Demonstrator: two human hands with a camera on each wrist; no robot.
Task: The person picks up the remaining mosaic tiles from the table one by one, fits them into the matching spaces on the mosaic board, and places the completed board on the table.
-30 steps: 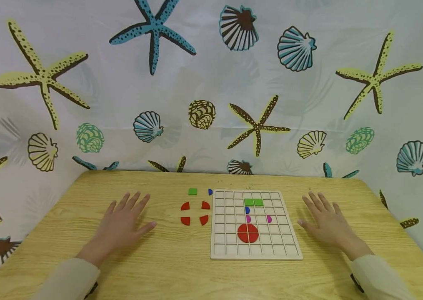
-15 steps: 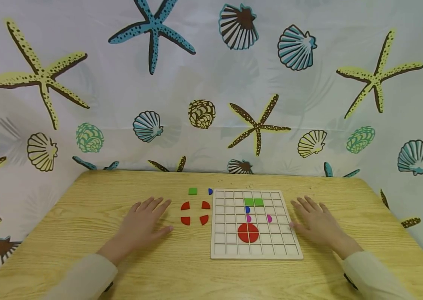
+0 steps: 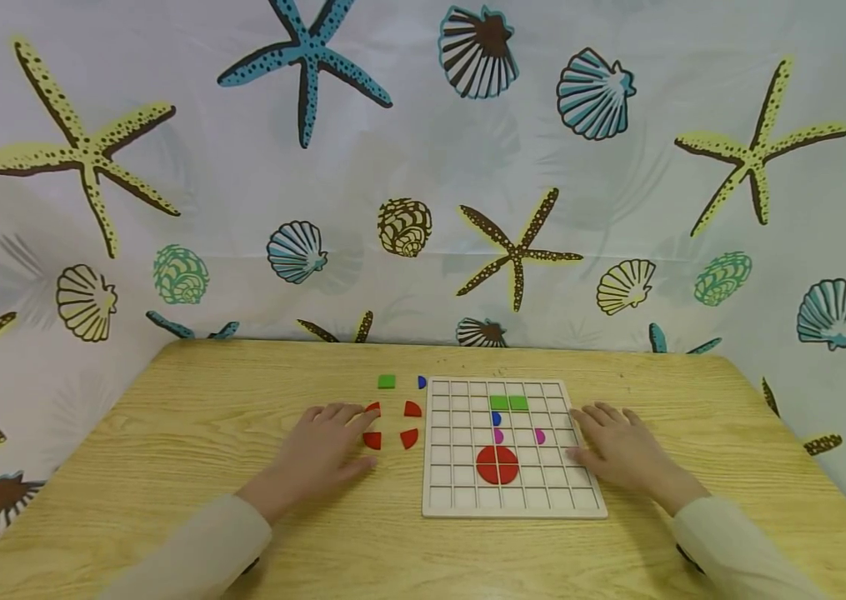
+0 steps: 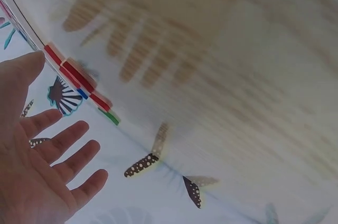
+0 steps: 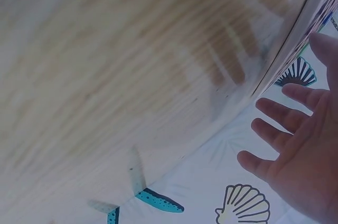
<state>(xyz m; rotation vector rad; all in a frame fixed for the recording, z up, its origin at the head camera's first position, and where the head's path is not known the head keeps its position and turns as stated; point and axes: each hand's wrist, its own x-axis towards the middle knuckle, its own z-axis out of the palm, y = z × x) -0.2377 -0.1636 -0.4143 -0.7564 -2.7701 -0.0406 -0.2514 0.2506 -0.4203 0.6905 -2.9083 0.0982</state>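
Observation:
My left hand (image 3: 321, 454), fingers extended and holding nothing, hovers at the left side of the loose red quarter-circle pieces (image 3: 410, 438); its index finger partly covers the upper left one. In the left wrist view its palm (image 4: 31, 182) is bare. On the right, my right hand (image 3: 627, 450) is spread with its fingertips over the right edge of the white grid board (image 3: 441, 500). Nothing lies in that palm (image 5: 311, 171) in the right wrist view. Set in the board are a red circle (image 3: 498, 465), two green rectangles (image 3: 508, 403), a blue half-circle (image 3: 496, 419) and two magenta half-circles (image 3: 540, 437).
A green rectangle (image 3: 387, 382) and a blue half-circle (image 3: 422, 382) lie loose behind the red pieces, left of the board. All of it rests on a wooden table (image 3: 332, 550). A white curtain (image 3: 362, 167) with starfish and shells hangs around the table's back and sides.
Both hands have come inward: the left moved right to the red pieces, the right moved left to the board's edge. The pieces and the board have stayed put.

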